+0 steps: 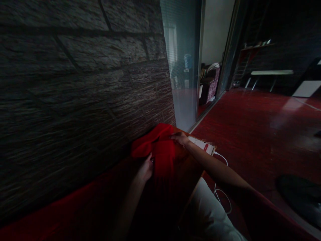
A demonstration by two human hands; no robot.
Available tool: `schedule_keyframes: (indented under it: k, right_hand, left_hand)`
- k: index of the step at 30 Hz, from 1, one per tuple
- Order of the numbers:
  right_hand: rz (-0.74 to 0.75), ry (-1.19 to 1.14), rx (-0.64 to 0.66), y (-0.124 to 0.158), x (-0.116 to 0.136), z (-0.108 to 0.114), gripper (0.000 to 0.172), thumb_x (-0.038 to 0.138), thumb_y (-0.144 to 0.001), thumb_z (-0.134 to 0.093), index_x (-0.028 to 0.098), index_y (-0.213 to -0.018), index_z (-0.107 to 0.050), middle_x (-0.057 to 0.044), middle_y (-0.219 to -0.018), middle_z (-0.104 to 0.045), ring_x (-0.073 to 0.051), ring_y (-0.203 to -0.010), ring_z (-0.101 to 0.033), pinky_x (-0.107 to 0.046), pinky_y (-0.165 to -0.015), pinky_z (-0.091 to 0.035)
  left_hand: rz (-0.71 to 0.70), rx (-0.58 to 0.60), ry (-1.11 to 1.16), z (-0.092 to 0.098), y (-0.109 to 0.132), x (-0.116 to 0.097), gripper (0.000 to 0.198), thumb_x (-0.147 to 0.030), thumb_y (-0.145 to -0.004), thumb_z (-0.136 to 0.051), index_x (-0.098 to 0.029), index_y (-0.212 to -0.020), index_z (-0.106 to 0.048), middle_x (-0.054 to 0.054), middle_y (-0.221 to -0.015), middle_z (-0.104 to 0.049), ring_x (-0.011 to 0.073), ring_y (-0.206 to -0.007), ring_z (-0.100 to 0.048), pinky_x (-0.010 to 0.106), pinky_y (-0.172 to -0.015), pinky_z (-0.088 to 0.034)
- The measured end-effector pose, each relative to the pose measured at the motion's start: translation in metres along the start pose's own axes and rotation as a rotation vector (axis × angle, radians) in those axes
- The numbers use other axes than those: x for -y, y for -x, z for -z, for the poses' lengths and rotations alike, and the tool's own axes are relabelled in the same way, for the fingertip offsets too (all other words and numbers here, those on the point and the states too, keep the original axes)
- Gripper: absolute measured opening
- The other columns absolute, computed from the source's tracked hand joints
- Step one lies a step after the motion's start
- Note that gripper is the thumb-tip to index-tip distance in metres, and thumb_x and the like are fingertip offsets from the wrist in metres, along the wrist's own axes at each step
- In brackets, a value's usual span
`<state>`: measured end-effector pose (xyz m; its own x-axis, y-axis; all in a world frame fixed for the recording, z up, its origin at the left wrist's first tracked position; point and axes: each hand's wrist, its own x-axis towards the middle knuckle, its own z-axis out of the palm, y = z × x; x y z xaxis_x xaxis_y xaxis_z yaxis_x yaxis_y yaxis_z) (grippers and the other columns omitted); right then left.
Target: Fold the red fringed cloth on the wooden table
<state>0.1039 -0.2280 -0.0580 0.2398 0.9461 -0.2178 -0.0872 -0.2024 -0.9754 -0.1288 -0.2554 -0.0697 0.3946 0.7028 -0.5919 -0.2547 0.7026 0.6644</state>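
Note:
A red fringed cloth, looking like a scarf (pixel 164 150), lies partly folded on a dark wooden table (pixel 187 160). Its fringed end hangs toward me and is blurred. At the scarf's left edge is my left hand (pixel 145 170), thumb up and fingers curled against the cloth. A small shiny spot shows by those fingers; I cannot make out what it is. My right hand (pixel 180 138) pinches the far right edge of the scarf with its fingertips. Deep shadow hides much of the near tabletop.
A rough stone wall (pixel 112 73) runs close along the left. At the table's right corner lies a white and red box (pixel 202 144), with a white cable (pixel 222 157) dropping to the red floor (pixel 250 134). A glass sliding door (pixel 184 67) and a white bench (pixel 272 72) stand beyond.

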Motion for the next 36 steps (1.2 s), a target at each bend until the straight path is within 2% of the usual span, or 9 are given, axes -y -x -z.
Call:
schedule_keyframes:
  k: [4,7,10,17,20,23,27,32,36]
  right_hand:
    - [0.019,-0.033,-0.053,0.003,-0.005,0.000,0.015,0.012,-0.076,-0.069,0.011,-0.091,-0.065,0.003,-0.062,-0.060,-0.005,-0.048,-0.048,-0.017,-0.047,-0.041]
    - [0.014,-0.027,-0.035,0.010,-0.005,0.001,0.013,0.019,-0.076,-0.073,0.011,-0.084,-0.066,0.003,-0.060,-0.058,-0.006,-0.048,-0.047,-0.016,-0.044,-0.038]
    - [0.000,-0.006,0.020,0.013,-0.004,0.000,0.022,0.028,-0.071,-0.080,0.011,-0.074,-0.066,0.004,-0.050,-0.052,-0.006,-0.045,-0.043,-0.017,-0.039,-0.032]
    - [0.026,-0.044,0.016,0.012,-0.008,-0.001,0.021,0.029,-0.073,-0.077,0.012,-0.078,-0.066,0.003,-0.058,-0.055,-0.005,-0.049,-0.044,-0.016,-0.043,-0.033]
    - [0.009,-0.041,0.020,0.010,-0.010,0.001,0.029,0.034,-0.070,-0.080,0.013,-0.073,-0.062,0.004,-0.054,-0.051,-0.005,-0.046,-0.043,-0.017,-0.041,-0.032]
    - [-0.019,-0.021,0.056,0.000,-0.009,0.001,0.035,0.041,-0.071,-0.081,0.013,-0.068,-0.059,0.004,-0.052,-0.051,-0.005,-0.043,-0.040,-0.017,-0.039,-0.030]
    - [-0.064,0.023,0.051,-0.028,-0.004,-0.001,0.034,0.043,-0.078,-0.076,0.014,-0.071,-0.060,0.005,-0.050,-0.049,-0.004,-0.039,-0.038,-0.017,-0.038,-0.030]
    - [-0.107,0.107,-0.009,-0.061,0.000,-0.001,0.026,0.029,-0.077,-0.077,0.013,-0.067,-0.059,0.005,-0.047,-0.050,-0.004,-0.037,-0.038,-0.017,-0.036,-0.029]
    - [-0.085,0.105,-0.012,-0.067,0.002,-0.001,0.017,0.020,-0.076,-0.075,0.013,-0.070,-0.061,0.004,-0.054,-0.056,-0.004,-0.041,-0.043,-0.015,-0.039,-0.035]
  left_hand:
    - [0.005,-0.037,0.006,-0.003,0.003,0.000,0.045,-0.039,-0.102,-0.039,-0.009,-0.130,-0.056,0.015,-0.104,-0.075,0.0243,-0.093,-0.073,0.039,-0.097,-0.052]
    - [0.003,-0.025,0.007,-0.005,0.006,-0.001,0.046,-0.040,-0.101,-0.039,-0.010,-0.132,-0.056,0.015,-0.105,-0.075,0.0248,-0.093,-0.073,0.040,-0.097,-0.051]
    - [0.013,-0.007,0.001,-0.006,0.007,-0.001,0.048,-0.043,-0.100,-0.042,-0.011,-0.134,-0.055,0.015,-0.107,-0.074,0.0256,-0.097,-0.072,0.040,-0.099,-0.050]
    - [-0.004,-0.037,0.010,-0.003,0.003,0.001,0.044,-0.038,-0.101,-0.042,-0.010,-0.132,-0.056,0.015,-0.108,-0.074,0.0247,-0.097,-0.072,0.039,-0.098,-0.051]
    - [-0.009,-0.021,0.028,-0.003,0.003,0.001,0.044,-0.039,-0.101,-0.041,-0.010,-0.129,-0.058,0.015,-0.107,-0.074,0.0253,-0.099,-0.072,0.040,-0.098,-0.051]
    - [-0.013,0.012,0.023,-0.005,0.006,0.001,0.043,-0.041,-0.099,-0.044,-0.011,-0.126,-0.060,0.015,-0.108,-0.074,0.0267,-0.103,-0.071,0.041,-0.099,-0.051]
    - [0.031,0.029,-0.033,-0.010,0.010,-0.001,0.039,-0.038,-0.096,-0.052,-0.011,-0.121,-0.064,0.016,-0.111,-0.073,0.0290,-0.107,-0.069,0.040,-0.100,-0.051]
    - [-0.049,-0.051,-0.076,-0.013,0.008,0.001,0.032,-0.028,-0.093,-0.059,-0.012,-0.121,-0.064,0.013,-0.113,-0.073,0.0267,-0.105,-0.070,0.038,-0.098,-0.053]
    - [-0.077,-0.068,-0.076,-0.013,0.007,0.003,0.033,-0.027,-0.092,-0.061,-0.013,-0.122,-0.063,0.013,-0.115,-0.072,0.0265,-0.103,-0.071,0.040,-0.097,-0.055]
